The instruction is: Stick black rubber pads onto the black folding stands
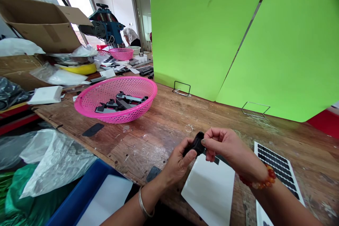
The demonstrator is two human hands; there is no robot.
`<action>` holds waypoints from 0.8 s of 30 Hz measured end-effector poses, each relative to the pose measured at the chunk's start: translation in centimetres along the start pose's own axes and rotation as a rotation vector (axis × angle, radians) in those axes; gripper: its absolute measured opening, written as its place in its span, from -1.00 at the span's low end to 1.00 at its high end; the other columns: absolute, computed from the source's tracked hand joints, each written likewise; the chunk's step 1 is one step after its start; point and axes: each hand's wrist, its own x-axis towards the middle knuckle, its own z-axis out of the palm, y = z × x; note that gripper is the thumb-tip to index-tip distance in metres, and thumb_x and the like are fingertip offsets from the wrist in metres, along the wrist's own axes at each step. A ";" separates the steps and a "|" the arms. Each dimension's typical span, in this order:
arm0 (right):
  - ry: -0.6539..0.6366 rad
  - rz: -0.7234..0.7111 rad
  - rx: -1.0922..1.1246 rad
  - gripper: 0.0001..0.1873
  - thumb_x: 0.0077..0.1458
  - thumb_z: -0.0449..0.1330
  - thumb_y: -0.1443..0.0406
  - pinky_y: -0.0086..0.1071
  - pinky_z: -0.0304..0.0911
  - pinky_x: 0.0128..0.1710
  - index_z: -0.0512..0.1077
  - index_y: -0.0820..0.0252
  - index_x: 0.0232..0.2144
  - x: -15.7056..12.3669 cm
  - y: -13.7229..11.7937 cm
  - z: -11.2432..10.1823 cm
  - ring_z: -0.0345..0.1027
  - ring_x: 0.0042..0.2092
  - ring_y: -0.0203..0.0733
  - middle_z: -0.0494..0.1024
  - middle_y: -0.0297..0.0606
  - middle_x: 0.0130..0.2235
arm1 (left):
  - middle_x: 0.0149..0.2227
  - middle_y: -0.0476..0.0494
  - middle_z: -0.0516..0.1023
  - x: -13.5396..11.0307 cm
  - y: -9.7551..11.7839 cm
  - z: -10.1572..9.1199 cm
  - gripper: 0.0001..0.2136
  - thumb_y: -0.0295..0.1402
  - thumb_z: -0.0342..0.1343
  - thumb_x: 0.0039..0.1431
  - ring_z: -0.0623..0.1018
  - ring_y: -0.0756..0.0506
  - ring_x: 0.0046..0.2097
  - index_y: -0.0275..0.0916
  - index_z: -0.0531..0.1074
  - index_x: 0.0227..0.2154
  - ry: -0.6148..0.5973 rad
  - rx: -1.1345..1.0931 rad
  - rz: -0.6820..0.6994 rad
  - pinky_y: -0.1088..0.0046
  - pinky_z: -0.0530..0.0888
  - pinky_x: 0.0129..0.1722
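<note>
In the head view, the person's left hand is clamped on a small black part, thumb on the near side and fingers wrapped behind. The right hand has its thumb and fingertips brought together on the part's right edge; whether a smaller piece is caught between them is hidden. The part is held above the table, over the far end of a white sheet, with the striped panel to the right and the pink basket of dark pieces farther off to the left.

For this fingertip work, the left hand would do best as a firm, still clamp, with the right fingertips giving small, even pressure close to the edge. Pressing against the left fingers' support should keep the part from twisting. Turning the right knuckles slightly aside would give a better sight of the contact, and staying low over the sheet would make a slip less troublesome.

The part's long axis seems to slant from near left to far right. Its rounded, hollow-looking end points far right, its hollow facing roughly up; the near-left end is buried in the left hand, so its shape cannot be told.
</note>
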 end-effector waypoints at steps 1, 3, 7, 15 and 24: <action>-0.001 -0.003 0.000 -0.88 -0.01 0.18 0.29 -0.49 0.22 -0.51 0.33 0.23 -0.51 0.0 0.0 0.0 0.32 -0.57 -0.36 0.50 -0.34 -0.63 | -0.27 -0.11 0.39 0.0 0.0 0.0 -0.55 0.04 0.00 0.17 0.34 -0.10 -0.19 -0.29 0.36 -0.16 -0.001 0.003 -0.003 0.41 0.29 -0.16; -0.001 -0.012 -0.001 -0.86 -0.01 0.18 0.28 -0.50 0.22 -0.51 0.33 0.22 -0.52 0.0 0.1 0.1 0.32 -0.57 -0.36 0.50 -0.35 -0.63 | -0.27 -0.10 0.39 0.0 0.0 0.0 -0.55 0.04 -0.01 0.17 0.34 -0.10 -0.20 -0.29 0.36 -0.16 -0.005 0.002 -0.007 0.41 0.28 -0.16; 0.025 -0.029 -0.025 -0.85 -0.01 0.19 0.26 -0.48 0.23 -0.52 0.33 0.22 -0.53 -0.1 0.2 0.2 0.32 -0.57 -0.35 0.50 -0.33 -0.63 | -0.27 -0.11 0.40 0.0 0.1 0.0 -0.55 0.05 0.00 0.16 0.35 -0.10 -0.20 -0.29 0.36 -0.16 0.002 -0.001 -0.012 0.42 0.29 -0.16; 0.217 -0.220 -0.348 -0.81 0.10 0.14 0.24 -0.45 0.23 -0.52 0.37 0.19 -0.50 -0.6 1.5 1.1 0.35 -0.51 -0.30 0.46 -0.34 -0.58 | -0.26 -0.09 0.41 -0.1 0.3 0.4 -0.59 0.00 0.03 0.18 0.38 -0.09 -0.19 -0.27 0.34 -0.14 0.012 -0.056 -0.027 0.44 0.32 -0.17; 0.494 -0.914 -1.246 -0.48 0.17 -0.04 0.48 -0.08 0.35 -0.08 0.19 0.34 0.19 -2.8 5.7 2.3 0.35 -0.05 0.03 0.49 0.03 -0.09 | -0.26 -0.08 0.36 -0.4 2.5 0.6 -0.74 -0.14 -0.04 0.27 0.35 -0.08 -0.17 -0.24 0.29 -0.18 0.024 0.043 -0.040 0.41 0.31 -0.11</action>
